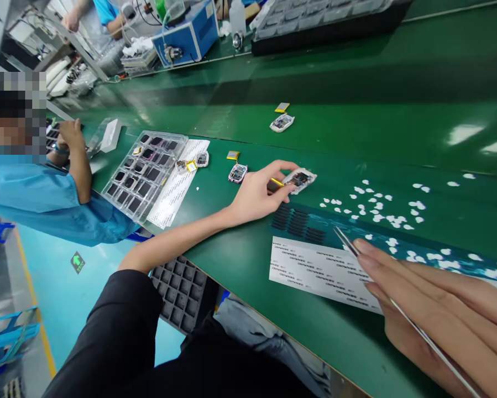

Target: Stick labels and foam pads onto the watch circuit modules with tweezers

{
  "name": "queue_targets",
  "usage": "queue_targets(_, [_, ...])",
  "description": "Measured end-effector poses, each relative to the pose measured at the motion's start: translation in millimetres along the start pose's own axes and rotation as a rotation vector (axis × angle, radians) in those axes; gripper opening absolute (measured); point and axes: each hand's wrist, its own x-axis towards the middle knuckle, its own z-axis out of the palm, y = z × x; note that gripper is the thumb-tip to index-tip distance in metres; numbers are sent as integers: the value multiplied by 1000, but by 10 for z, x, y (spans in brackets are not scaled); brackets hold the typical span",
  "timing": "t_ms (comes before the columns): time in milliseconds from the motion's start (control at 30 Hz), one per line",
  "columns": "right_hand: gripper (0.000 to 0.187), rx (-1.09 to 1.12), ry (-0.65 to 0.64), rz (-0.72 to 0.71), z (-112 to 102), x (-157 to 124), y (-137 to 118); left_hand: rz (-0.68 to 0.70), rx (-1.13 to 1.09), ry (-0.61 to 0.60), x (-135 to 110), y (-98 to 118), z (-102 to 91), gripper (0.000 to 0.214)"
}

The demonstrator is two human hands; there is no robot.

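Observation:
My left hand (259, 190) reaches out over the green bench and pinches a small white device casing (300, 178) with an exposed board, a yellow tab by the thumb. My right hand (434, 309) is at the lower right, its fingers closed around thin metal tweezers (350, 243) whose tips point toward a blue strip of small dark pads (300, 221). A white label sheet (318, 271) lies just in front of the tweezers. Many small white backing scraps (381, 210) are scattered beyond the strip.
More casings (237, 173) (282, 122) and yellow pieces lie further out. A clear compartment tray (144, 171) and another label sheet (177, 185) sit to the left, beside a co-worker in a blue shirt (36, 193). A blue machine (186, 36) stands at the far side. A black grid tray (182, 296) sits below the bench edge.

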Motion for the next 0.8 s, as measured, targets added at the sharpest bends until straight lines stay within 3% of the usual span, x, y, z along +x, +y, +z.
queue_targets(200, [71,0,59,41,-73,97,-75,239,623,94,142,29,-296,22])
queue_targets(300, [72,-21,84,3,-87,125,-72,272,839,-3,105,69,-321,28])
queue_targets(400, [67,-41,107,-22,-90,165,-62,284,905,-110,116,40,-275,35])
queue_targets(567, [61,-85,185,-71,-42,252,-50,293,931,-114,292,-51,-138,52])
queue_targets(700, [59,-123,248,-95,-22,306,-54,213,1007,5,537,-56,-53,54])
queue_targets(800, [72,-144,187,-70,-69,321,-79,86,1027,170,789,-73,-55,51])
